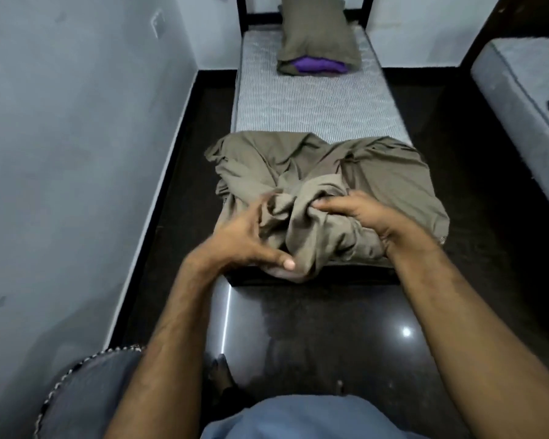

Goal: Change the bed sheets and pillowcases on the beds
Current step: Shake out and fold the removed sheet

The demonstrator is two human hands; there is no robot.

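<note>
A crumpled olive-brown bed sheet (362,172) lies bunched at the near end of a narrow bed with a bare striped mattress (314,103). My left hand (244,239) grips a fold of the sheet at its near edge, thumb on top, slightly blurred. My right hand (355,210) presses down on the bunched cloth with fingers curled into it. At the far end a pillow (317,36) in an olive-brown pillowcase stands against the headboard, with purple fabric (317,64) showing at its open end.
A grey wall (76,137) runs close along the left. Glossy black floor (330,327) surrounds the bed. A second bed with a grey mattress (520,90) stands at the right. A dark patterned cloth (86,391) hangs at bottom left near my body.
</note>
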